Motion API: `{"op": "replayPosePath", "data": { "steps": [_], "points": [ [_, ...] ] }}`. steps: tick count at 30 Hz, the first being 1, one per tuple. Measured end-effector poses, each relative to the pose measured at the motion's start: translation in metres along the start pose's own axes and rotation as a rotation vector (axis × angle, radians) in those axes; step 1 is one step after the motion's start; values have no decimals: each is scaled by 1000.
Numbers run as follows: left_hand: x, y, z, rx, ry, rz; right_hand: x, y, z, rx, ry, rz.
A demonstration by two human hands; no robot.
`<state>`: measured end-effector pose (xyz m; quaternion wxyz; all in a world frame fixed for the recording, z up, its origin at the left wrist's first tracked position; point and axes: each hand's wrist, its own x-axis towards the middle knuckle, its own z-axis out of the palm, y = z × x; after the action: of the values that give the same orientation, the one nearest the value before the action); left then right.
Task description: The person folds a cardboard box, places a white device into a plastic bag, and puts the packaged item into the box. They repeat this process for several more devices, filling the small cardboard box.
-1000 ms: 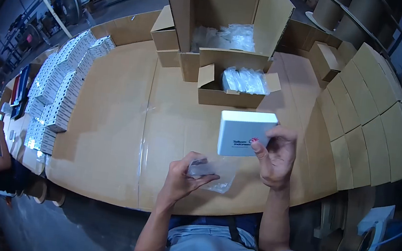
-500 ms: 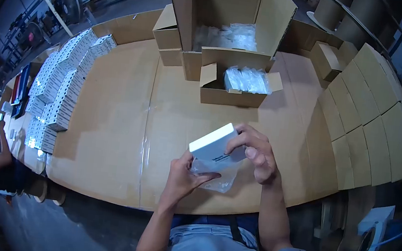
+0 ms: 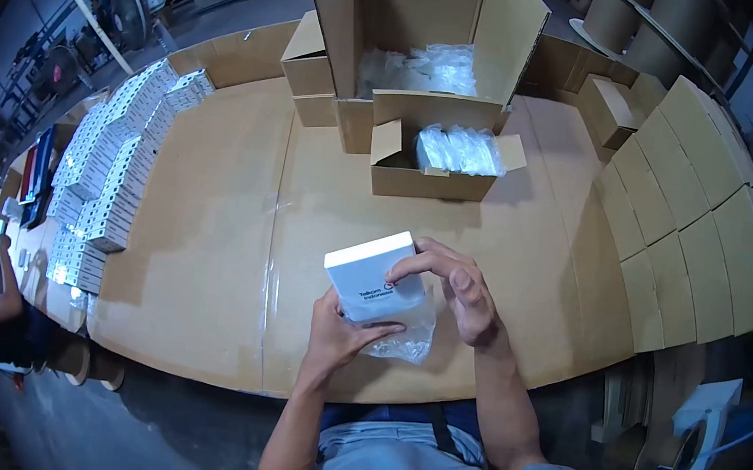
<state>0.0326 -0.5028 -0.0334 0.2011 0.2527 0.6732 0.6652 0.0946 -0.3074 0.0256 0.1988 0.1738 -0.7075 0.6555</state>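
Observation:
A white box (image 3: 370,276) with dark printing on its face is tilted above the cardboard-covered table. Its lower end sits in a clear plastic bag (image 3: 412,334). My left hand (image 3: 342,331) grips the lower end of the box and the bag, thumb across the front. My right hand (image 3: 458,291) is at the box's right side, its index fingertip on the printed face and its thumb apart from the box. Farther back, a small open carton (image 3: 433,185) holds several plastic-wrapped packs (image 3: 460,151).
A large open carton (image 3: 421,8) with plastic-wrapped items stands behind. Stacks of small white boxes (image 3: 115,168) line the left side; brown cartons (image 3: 676,213) are piled right. A person (image 3: 2,304) is at the far left. The cardboard tabletop (image 3: 202,215) lies between.
The white box has shifted left and turned to show more of its printed face. My right hand has moved left with it, its fingers now straighter.

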Motion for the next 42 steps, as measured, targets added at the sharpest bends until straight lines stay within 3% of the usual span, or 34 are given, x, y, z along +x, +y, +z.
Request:
{"op": "replayPosePath", "data": {
  "steps": [7,11,15,19,22,27,30,33,42],
  "points": [
    [-2,0,2,-215,51,29,-5,-7,-7,-149,-33,148],
    [-6,-19,2,-326,107,-29,-15,-2,-7,-354,-86,134],
    [-10,-26,8,-417,225,-79,-39,19,20,323,422,279],
    [-8,-30,9,-387,220,-70,-63,50,34,349,528,449],
    [-6,-36,6,-337,206,-68,-65,54,42,418,627,438],
    [-4,-47,4,-335,231,-103,-65,56,44,584,650,329],
    [-5,-35,3,-154,290,-134,-66,58,46,696,676,298],
    [2,-21,15,-259,430,52,-71,68,44,756,681,282],
    [6,-32,11,-361,418,105,-76,72,42,772,657,224]
  ]
}}
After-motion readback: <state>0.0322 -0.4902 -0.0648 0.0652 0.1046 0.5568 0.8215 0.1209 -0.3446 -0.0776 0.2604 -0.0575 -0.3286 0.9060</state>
